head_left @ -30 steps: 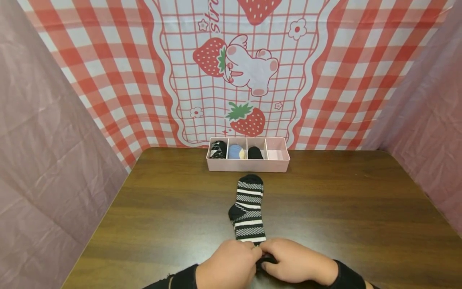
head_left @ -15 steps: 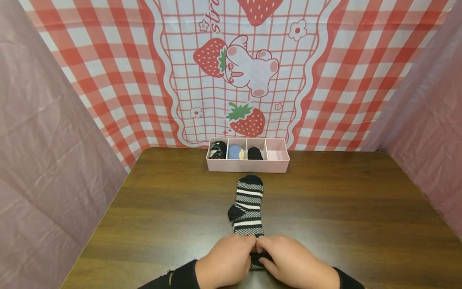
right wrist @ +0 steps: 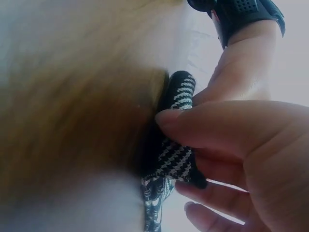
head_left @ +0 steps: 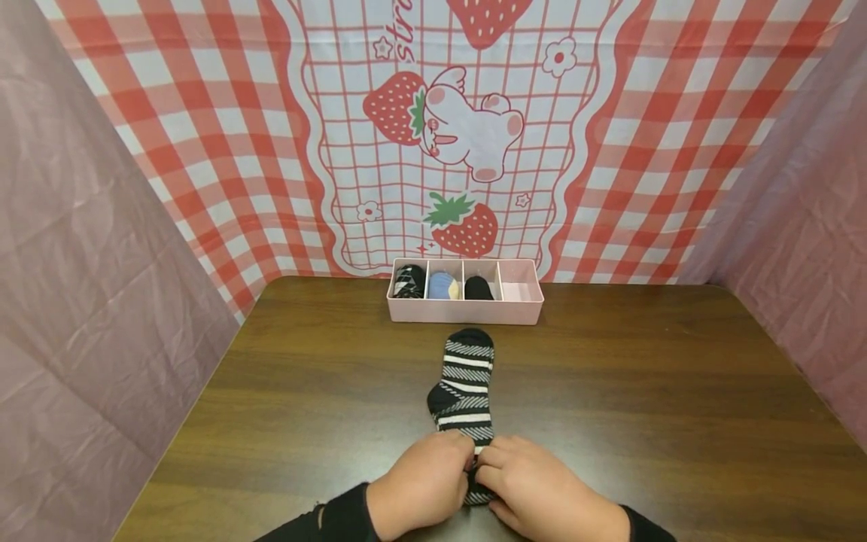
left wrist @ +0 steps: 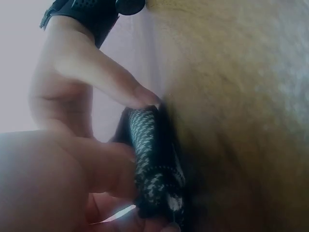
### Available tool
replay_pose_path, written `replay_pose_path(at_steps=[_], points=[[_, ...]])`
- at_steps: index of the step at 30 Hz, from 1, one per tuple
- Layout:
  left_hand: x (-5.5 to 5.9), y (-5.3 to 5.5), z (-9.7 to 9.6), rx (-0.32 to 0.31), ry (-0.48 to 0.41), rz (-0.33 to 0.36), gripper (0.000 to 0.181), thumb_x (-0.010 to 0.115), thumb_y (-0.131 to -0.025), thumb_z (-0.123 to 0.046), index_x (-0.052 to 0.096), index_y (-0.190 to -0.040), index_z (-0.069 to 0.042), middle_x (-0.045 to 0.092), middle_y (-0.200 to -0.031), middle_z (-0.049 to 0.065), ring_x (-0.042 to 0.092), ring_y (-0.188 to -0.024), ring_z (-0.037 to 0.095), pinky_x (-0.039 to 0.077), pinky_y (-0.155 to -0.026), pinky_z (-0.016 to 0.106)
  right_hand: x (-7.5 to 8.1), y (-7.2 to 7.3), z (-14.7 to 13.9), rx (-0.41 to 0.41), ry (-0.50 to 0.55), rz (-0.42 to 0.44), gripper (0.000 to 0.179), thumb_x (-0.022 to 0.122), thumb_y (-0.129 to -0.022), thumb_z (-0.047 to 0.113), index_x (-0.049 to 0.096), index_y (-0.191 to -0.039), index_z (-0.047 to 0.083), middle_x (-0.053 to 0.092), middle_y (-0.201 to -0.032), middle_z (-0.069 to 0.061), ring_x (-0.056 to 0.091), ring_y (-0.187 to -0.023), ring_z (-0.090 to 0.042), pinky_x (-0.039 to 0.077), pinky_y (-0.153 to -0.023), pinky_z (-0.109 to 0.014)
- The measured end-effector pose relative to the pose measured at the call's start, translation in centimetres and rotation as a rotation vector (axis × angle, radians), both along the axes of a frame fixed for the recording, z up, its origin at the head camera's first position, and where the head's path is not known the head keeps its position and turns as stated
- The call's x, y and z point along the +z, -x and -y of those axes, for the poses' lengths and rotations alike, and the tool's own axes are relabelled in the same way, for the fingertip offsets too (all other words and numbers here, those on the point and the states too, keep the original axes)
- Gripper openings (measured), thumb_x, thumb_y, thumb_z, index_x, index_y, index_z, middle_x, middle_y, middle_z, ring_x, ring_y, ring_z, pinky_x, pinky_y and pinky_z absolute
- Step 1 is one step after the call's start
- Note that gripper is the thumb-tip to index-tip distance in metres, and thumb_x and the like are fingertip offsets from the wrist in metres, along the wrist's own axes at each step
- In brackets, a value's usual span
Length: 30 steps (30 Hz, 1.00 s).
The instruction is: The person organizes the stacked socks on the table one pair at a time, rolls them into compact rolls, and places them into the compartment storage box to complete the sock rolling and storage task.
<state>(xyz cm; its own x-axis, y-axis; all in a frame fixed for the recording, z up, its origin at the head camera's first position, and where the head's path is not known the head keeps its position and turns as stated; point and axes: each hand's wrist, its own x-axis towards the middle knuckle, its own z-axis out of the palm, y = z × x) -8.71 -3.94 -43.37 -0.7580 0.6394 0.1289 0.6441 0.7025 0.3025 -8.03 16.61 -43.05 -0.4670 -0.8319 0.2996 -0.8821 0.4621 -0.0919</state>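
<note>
A black sock (head_left: pixel 467 376) with white and grey stripes lies flat on the wooden table, its toe pointing away from me. Its near end is folded over between my hands. My left hand (head_left: pixel 428 482) pinches this fold from the left, the thumb lying on its edge in the left wrist view, where the folded sock end (left wrist: pixel 144 137) shows as a thick band. From the other side my right hand (head_left: pixel 542 485) grips the fold between thumb and fingers; the right wrist view shows the bunched fabric (right wrist: pixel 175 157). My hands partly hide the fold in the head view.
Beyond the toe stands a pink divided box (head_left: pixel 467 312). Three of its compartments hold a black patterned bundle (head_left: pixel 409 281), a blue bundle (head_left: pixel 443 285) and a black bundle (head_left: pixel 478 287). A red checked cloth (head_left: pixel 237 150) hangs behind the table (head_left: pixel 643 391).
Both hands have shifted slightly away from me along the sock, and the folded end has moved with them, covering more of the near stripes. The toe and the box have stayed put.
</note>
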Motion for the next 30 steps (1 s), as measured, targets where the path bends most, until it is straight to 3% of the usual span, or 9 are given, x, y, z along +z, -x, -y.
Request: replay_pose_path(at_steps=[6, 9, 13, 19, 25, 30], points=[[0.4, -0.1, 0.1, 0.016, 0.003, 0.008, 0.019, 0.071, -0.077, -0.006, 0.057, -0.073, -0.019, 0.048, -0.074, -0.011, 0.047, -0.067, 0.004, 0.04, -0.059, 0.02, -0.3, 0.0, 0.2, -0.016, 0.053, -0.005, 0.017, 0.082, -0.079, 0.015, 0.068, -0.088, 0.019, 0.056, -0.085, 0.013, 0.051, -0.08, -0.006, 0.049, -0.074, -0.03], [0.8, -0.2, 0.3, 0.022, 0.012, -0.002, 0.015, 0.072, -0.077, -0.008, 0.062, -0.074, -0.019, 0.051, -0.076, -0.012, 0.051, -0.07, 0.005, 0.043, -0.06, 0.021, -0.2, 0.0, 0.3, -0.056, 0.077, 0.111, 0.015, 0.078, -0.084, 0.012, 0.067, -0.087, 0.021, 0.055, -0.083, 0.015, 0.05, -0.078, -0.003, 0.048, -0.072, -0.028], [1.5, -0.4, 0.4, 0.018, 0.018, -0.025, 0.011, 0.074, -0.078, -0.014, 0.065, -0.074, -0.02, 0.053, -0.077, -0.012, 0.053, -0.072, 0.005, 0.045, -0.061, 0.022, 0.1, 0.2, 0.1, -0.137, 0.078, 0.312, 0.012, 0.075, -0.091, 0.011, 0.07, -0.098, 0.02, 0.061, -0.095, 0.016, 0.055, -0.089, -0.003, 0.051, -0.079, -0.031], [2.0, -0.7, 0.6, -0.016, 0.048, -0.062, 0.014, 0.081, -0.078, -0.024, 0.068, -0.078, -0.02, 0.055, -0.079, -0.012, 0.055, -0.075, 0.005, 0.047, -0.063, 0.023, -0.4, 0.3, -0.1, -0.197, 0.155, 0.383, 0.015, 0.075, -0.092, 0.01, 0.07, -0.102, 0.02, 0.061, -0.102, 0.015, 0.054, -0.098, -0.006, 0.051, -0.084, -0.033], [2.2, -0.6, 0.7, -0.037, 0.083, -0.049, 0.018, 0.084, -0.072, -0.02, 0.068, -0.08, -0.019, 0.053, -0.079, -0.012, 0.054, -0.076, 0.006, 0.047, -0.064, 0.024, -0.8, 0.7, -0.4, -0.281, 0.193, 0.588, 0.009, 0.069, -0.099, 0.016, 0.069, -0.105, 0.024, 0.057, -0.104, 0.018, 0.051, -0.103, -0.007, 0.049, -0.088, -0.034], [2.3, -0.6, 0.7, -0.018, 0.082, -0.043, 0.013, 0.077, -0.078, -0.011, 0.068, -0.085, -0.017, 0.059, -0.082, -0.01, 0.059, -0.078, 0.007, 0.05, -0.066, 0.025, -0.9, 1.2, -0.5, -0.322, 0.219, 0.705, 0.009, 0.065, -0.102, 0.021, 0.07, -0.109, 0.023, 0.064, -0.111, 0.014, 0.057, -0.108, -0.012, 0.05, -0.093, -0.039]])
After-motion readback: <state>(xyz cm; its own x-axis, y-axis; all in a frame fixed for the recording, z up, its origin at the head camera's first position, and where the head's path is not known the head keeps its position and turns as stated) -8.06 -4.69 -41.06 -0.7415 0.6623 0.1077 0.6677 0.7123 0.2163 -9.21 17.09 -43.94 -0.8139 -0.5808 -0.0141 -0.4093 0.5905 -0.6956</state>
